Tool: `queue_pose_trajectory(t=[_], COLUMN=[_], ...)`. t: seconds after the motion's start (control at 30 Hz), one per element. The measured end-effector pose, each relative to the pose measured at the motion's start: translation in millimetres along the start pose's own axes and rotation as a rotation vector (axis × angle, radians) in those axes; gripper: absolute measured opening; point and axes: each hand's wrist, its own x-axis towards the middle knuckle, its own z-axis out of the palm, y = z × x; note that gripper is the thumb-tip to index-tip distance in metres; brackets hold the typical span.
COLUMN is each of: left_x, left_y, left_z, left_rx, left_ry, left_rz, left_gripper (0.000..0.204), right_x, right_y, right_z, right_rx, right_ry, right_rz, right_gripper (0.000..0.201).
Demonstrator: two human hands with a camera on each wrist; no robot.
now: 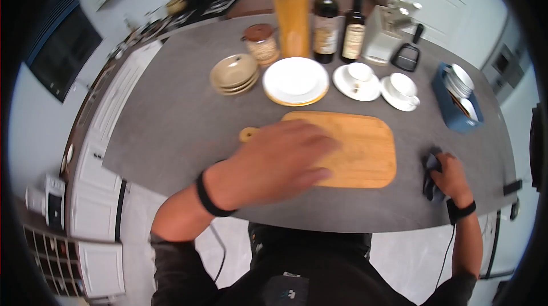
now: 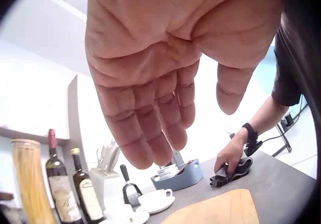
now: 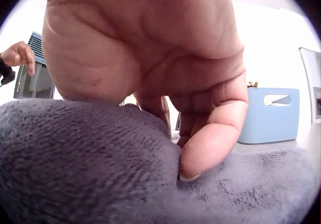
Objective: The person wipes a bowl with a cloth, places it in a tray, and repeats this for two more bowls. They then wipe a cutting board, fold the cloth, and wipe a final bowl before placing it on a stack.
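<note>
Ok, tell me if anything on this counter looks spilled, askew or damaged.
Nothing clearly stands out: the bottles stand upright, the cups sit on saucers, and the right hand grips the crumpled cloth. A brownish mark by one cup is too small to identify.

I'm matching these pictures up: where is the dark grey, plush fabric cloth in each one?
Head view: right side, below the middle; the dark grey, plush fabric cloth is held by the right hand.
Left wrist view: lower right.
Right wrist view: close up, spanning the bottom.
Shared landmark: the blue, box-shaped, plastic-looking bin, above the cloth in the head view, left of it in the left wrist view, upper right in the right wrist view.
</note>
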Motion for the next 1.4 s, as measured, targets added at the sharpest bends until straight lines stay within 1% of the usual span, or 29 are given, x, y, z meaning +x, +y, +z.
queue_pose_trajectory(t=[0.03, 0.07, 0.13, 0.17, 0.23, 0.27, 0.33, 0.37, 0.43, 0.47, 0.5, 0.57, 0.67, 0.7, 0.77, 0.83, 0.9, 0.93, 0.97, 1.0, 1.03, 1.07, 1.1, 1.17, 1.2, 1.23, 1.3, 1.37, 1.4], left_x=[8.7, 15.1, 27.3, 31.6, 35.3, 35.4, 37.1, 36.2, 35.5, 35.3, 36.1, 38.4, 41.6, 42.5, 43.6, 44.0, 44.1, 44.0, 43.8, 35.8, 20.1, 7.7, -1.2, -19.1, -16.7, -11.2, 6.9, 24.5, 30.4], left_y=[7.5, 14.0, 26.5, 34.0, 51.7, 59.1, 72.7, 85.3, 106.3, 106.5, 105.6, 102.7, 96.6, 94.4, 89.8, 85.0, 81.3, 80.4, 79.9, 85.3, 97.1, 102.4, 98.7, 91.4, 91.2, 90.5, 95.1, 97.7, 97.1], left_z=[3.1, 7.9, 15.8, 16.6, 17.4, 21.4, 28.6, 31.4, 32.8, 33.5, 32.1, 27.7, 20.2, 17.6, 13.2, 10.1, 8.2, 7.8, 7.8, 7.9, 11.8, 17.8, 27.7, 45.0, 34.8, 24.3, 6.9, -9.8, -15.8], left_rx=[0.019, 0.021, 0.046, 0.038, 0.085, 0.068, -0.131, -0.143, -0.409, -0.427, -0.46, -0.518, -0.593, -0.611, -0.627, -0.652, -0.68, -0.688, -0.698, -0.701, -0.562, -0.435, -0.462, 0.043, 0.101, 0.12, 0.099, 0.087, 0.071], left_ry=[0.007, 0.012, -0.103, -0.11, -0.192, -0.202, -0.002, -0.006, -0.172, -0.188, -0.221, -0.288, -0.377, -0.4, -0.426, -0.437, -0.447, -0.453, -0.458, -0.447, -0.283, -0.119, -0.107, 0.074, -0.034, -0.04, -0.291, -0.555, -0.684], left_rz=[0.091, 0.072, 0.193, 0.183, 0.226, 0.207, 0.275, 0.256, 0.178, 0.16, 0.147, 0.126, 0.108, 0.107, 0.135, 0.178, 0.217, 0.23, 0.244, 0.26, 0.109, -0.041, -0.017, 0.163, 0.162, 0.146, 0.217, 0.269, 0.295], left_gripper=[0.04, 0.04, 0.037, 0.037, 0.027, 0.027, 0.017, 0.017, 0.019, 0.019, 0.017, 0.015, 0.015, 0.017, 0.02, 0.025, 0.03, 0.033, 0.036, 0.036, 0.031, 0.026, 0.026, 0.026, 0.025, 0.025, 0.03, 0.036, 0.039], right_x=[2.8, 8.5, 10.5, 13.0, 19.4, 18.9, 22.2, 21.6, 19.8, 19.1, 16.7, 17.1, 20.8, 19.3, 22.1, 20.1, 21.7, 19.3, 21.9, 22.9, 20.6, 19.8, 21.6, 22.8, 20.2, 22.4, 19.9, 20.0, 21.1], right_y=[-5.9, -13.9, -27.1, -26.2, -20.0, -15.3, -5.4, -4.4, -2.7, 18.5, 22.8, 28.6, 45.0, 40.2, 20.5, -0.4, -16.4, -8.3, -11.6, -19.0, -20.1, -13.1, -18.4, -21.6, -20.7, -19.9, -6.8, 3.7, -3.3], right_z=[-1.7, 1.6, 10.9, 15.7, 28.1, 33.9, 40.2, 40.4, 45.3, 59.2, 66.2, 70.6, 81.2, 79.0, 61.1, 49.4, 38.8, 46.6, 47.9, 44.4, 41.2, 49.2, 43.4, 39.7, 39.0, 39.9, 45.2, 61.0, 56.3], right_rx=[-0.04, -0.043, -0.058, -0.054, 0.015, 0.02, 0.113, 0.115, 0.136, 0.1, 0.113, 0.119, 0.14, 0.148, 0.125, 0.085, 0.107, 0.145, 0.134, 0.151, 0.158, 0.161, 0.141, 0.122, 0.122, 0.149, 0.184, 0.128, 0.172], right_ry=[-0.018, -0.026, 0.073, 0.059, 0.132, 0.106, 0.124, 0.102, 0.133, 0.161, 0.131, 0.208, 0.211, 0.203, 0.092, 0.125, 0.032, 0.102, 0.11, 0.109, 0.108, 0.186, 0.178, 0.145, 0.133, 0.117, 0.096, 0.247, 0.204], right_rz=[0.018, -0.001, 0.02, 0.018, -0.017, -0.022, 0.027, 0.022, 0.051, 0.015, 0.023, 0.014, 0.009, 0.015, 0.113, 0.127, 0.167, 0.133, 0.134, 0.122, 0.118, 0.066, 0.023, 0.041, 0.033, 0.065, 0.077, -0.036, 0.006], right_gripper=[0.031, 0.031, 0.032, 0.032, 0.037, 0.037, 0.044, 0.044, 0.051, 0.056, 0.056, 0.059, 0.059, 0.059, 0.058, 0.058, 0.058, 0.058, 0.058, 0.054, 0.051, 0.047, 0.043, 0.041, 0.041, 0.042, 0.044, 0.046, 0.048])
